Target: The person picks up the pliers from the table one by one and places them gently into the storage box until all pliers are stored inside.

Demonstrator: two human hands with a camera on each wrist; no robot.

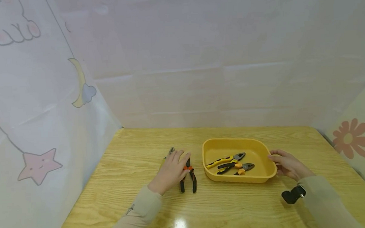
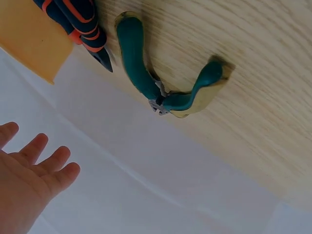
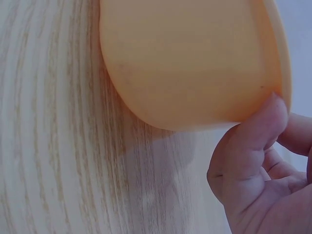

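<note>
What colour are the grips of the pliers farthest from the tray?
Mostly green; the grips show best in the left wrist view.

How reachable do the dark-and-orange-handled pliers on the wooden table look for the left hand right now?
Probably yes: the empty left hand is right by the dark-and-orange-handled pliers, with no other tool visibly across them.

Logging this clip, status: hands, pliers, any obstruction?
Left hand empty above loose pliers. Right hand grips tray. More pliers inside. Left hand partly hiding loose pliers.
</note>
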